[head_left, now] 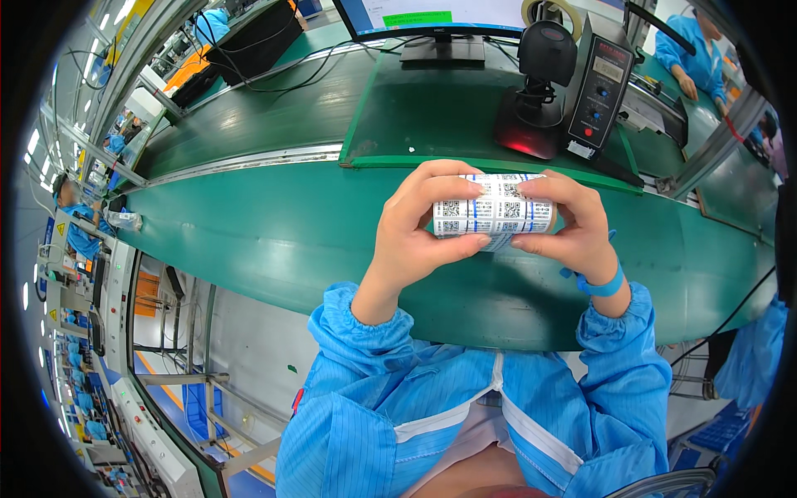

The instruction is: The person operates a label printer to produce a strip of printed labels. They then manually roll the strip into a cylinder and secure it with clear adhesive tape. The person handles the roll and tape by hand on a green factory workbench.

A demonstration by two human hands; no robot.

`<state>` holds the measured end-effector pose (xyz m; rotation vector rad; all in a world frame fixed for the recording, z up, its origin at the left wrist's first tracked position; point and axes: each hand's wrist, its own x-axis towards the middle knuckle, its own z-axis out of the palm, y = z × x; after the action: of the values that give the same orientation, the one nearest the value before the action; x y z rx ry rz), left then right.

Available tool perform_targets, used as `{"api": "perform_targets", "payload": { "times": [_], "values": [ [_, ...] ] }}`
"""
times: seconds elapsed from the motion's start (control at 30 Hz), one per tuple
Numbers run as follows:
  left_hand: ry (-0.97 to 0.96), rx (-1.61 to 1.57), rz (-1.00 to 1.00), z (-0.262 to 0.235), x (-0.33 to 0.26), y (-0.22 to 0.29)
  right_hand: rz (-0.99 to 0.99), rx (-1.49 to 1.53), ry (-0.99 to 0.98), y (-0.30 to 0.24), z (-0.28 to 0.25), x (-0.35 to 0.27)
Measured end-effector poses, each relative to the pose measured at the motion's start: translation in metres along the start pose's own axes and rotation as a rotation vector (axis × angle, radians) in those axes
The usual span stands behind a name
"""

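One label roll [496, 211] sits between both hands [408, 222] [586, 222].

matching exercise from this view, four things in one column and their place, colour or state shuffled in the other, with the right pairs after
1. label roll
2. wristband
3. scanner
4. monitor

A. black, glowing red low down
B. lit, at the top edge of the view
C. between left hand and right hand
D. blue

Pairs: 1-C, 2-D, 3-A, 4-B
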<state>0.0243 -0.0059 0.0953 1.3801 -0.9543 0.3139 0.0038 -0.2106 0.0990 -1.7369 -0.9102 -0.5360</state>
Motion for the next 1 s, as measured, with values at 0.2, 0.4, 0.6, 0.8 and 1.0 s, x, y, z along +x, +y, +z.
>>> {"api": "perform_targets", "payload": {
  "times": [0.2,0.4,0.6,0.8,1.0],
  "values": [
    [-0.001,-0.028,-0.034,0.002,-0.003,0.0,0.049,-0.013,0.01,-0.006,0.003,-0.002],
    [-0.025,-0.027,-0.092,0.0,-0.003,-0.002,0.155,0.053,0.017,-0.008,0.003,-0.005],
    [0.101,-0.108,-0.022,0.01,0.001,0.005,0.296,0.249,0.035,-0.013,0.004,-0.002],
    [-0.117,0.18,0.092,-0.007,-0.001,-0.002,0.332,0.312,0.019,-0.013,0.003,-0.002],
    [-0.035,0.053,-0.003,-0.001,-0.002,-0.002,0.302,0.082,0.02,-0.008,-0.001,-0.004]
  ]
}}
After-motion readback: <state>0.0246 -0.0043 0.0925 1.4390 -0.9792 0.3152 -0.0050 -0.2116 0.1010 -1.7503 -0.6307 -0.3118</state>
